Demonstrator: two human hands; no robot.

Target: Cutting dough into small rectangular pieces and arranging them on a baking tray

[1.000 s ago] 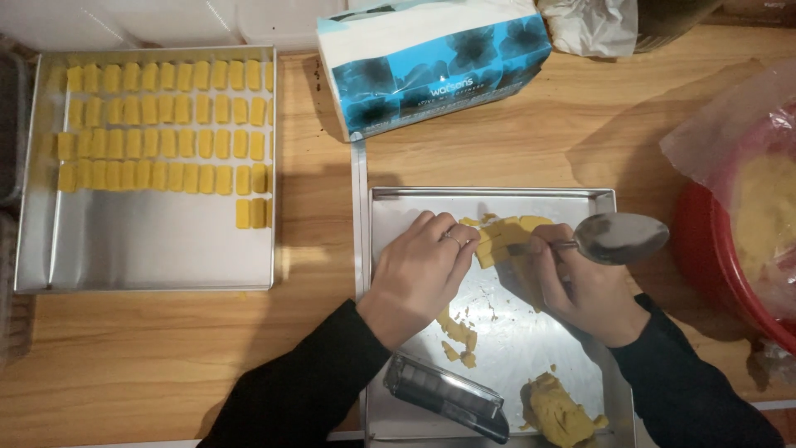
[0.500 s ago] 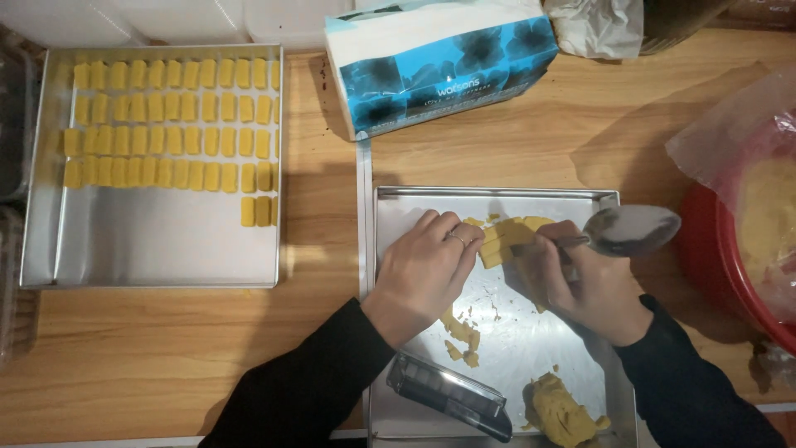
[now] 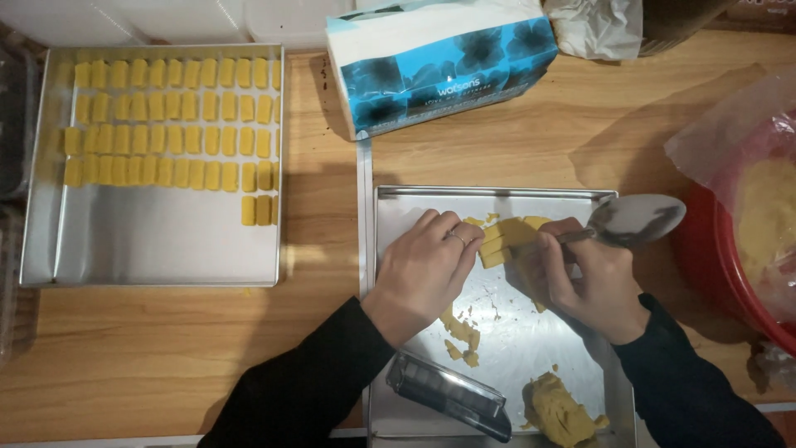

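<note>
Gripping a large steel spoon (image 3: 626,222) by its handle, the right hand (image 3: 584,286) is cutting a flat yellow dough slab (image 3: 507,234) in the square metal tray (image 3: 497,197); the left hand (image 3: 427,270) is pressing its curled fingers (image 3: 458,236) against the slab. A slip could be tearing pieces unevenly.

A soft rectangular tissue pack (image 3: 442,62) lies at the top centre of the frame on the wooden table, tilted slightly. Its top face is white, its sides pale blue with dark blue flower shapes. Just right of it, at the top edge, sits a crumpled whitish plastic bag (image 3: 593,25). At the right edge, a clear plastic bag (image 3: 730,137) drapes over a red bowl.
</note>
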